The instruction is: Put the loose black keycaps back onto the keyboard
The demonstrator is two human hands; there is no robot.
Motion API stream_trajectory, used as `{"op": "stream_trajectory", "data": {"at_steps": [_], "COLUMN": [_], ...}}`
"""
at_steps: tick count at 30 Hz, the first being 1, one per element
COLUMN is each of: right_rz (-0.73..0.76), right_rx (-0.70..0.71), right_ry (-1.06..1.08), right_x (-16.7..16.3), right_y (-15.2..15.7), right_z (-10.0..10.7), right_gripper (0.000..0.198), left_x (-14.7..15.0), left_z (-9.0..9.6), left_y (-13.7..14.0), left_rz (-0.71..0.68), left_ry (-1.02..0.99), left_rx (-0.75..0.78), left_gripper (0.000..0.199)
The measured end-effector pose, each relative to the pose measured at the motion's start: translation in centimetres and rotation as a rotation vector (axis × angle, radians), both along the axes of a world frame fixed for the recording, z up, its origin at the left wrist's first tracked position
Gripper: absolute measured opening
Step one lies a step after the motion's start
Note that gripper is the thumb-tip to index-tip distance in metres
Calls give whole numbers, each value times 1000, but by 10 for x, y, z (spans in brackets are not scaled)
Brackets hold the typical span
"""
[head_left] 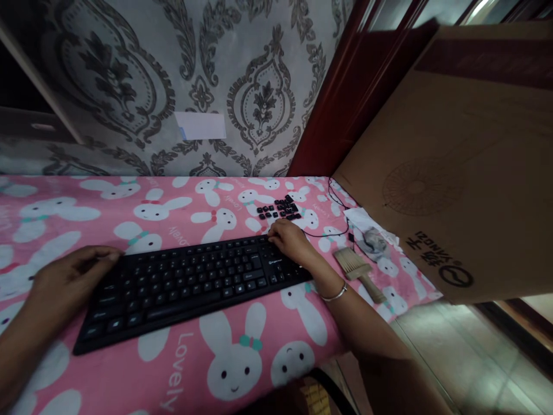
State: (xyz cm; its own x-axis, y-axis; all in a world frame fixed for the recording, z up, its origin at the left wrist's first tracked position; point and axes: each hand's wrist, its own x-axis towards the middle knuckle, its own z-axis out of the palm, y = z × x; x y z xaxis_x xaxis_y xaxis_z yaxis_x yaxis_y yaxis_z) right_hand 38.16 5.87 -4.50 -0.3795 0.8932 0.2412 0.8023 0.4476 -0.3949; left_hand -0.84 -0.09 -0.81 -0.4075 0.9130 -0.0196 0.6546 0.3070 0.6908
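A black keyboard (194,282) lies at a slant on the pink rabbit-print cloth (181,357). My left hand (73,276) is at its left end, thumb and forefinger together at the upper left corner. Over the keyboard's right end, my right hand (289,239) has its fingers pinched near the top edge, beside the number pad. Whatever is between those fingertips is hidden. Just behind this hand sits a group of loose black keycaps (279,208). Part of the number pad is covered by my right hand and wrist.
A flat brush (354,268) with a wooden handle lies to the right. Near it are a thin black cable (332,235) and a crumpled grey plastic bag (375,243). A big cardboard box (475,155) stands along the right side. Patterned wallpaper (254,104) covers the wall behind.
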Motion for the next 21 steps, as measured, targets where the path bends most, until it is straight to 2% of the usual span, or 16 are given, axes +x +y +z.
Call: {"op": "stream_trajectory", "data": {"at_steps": [3, 8, 21], "right_rz": [-17, -7, 86], "right_rx": [17, 56, 82], "right_ry": [-63, -204, -342], "right_x": [-4, -8, -8], "right_y": [-3, -10, 1], "right_z": [5, 11, 10], "right_gripper": [14, 16, 26], "left_x": [3, 9, 9], "left_z": [3, 7, 7], "left_y": [1, 1, -1], "left_rz": [47, 73, 68], "left_ry": [-82, -122, -84], "left_rx": [-51, -51, -52], "left_gripper": [54, 56, 56]}}
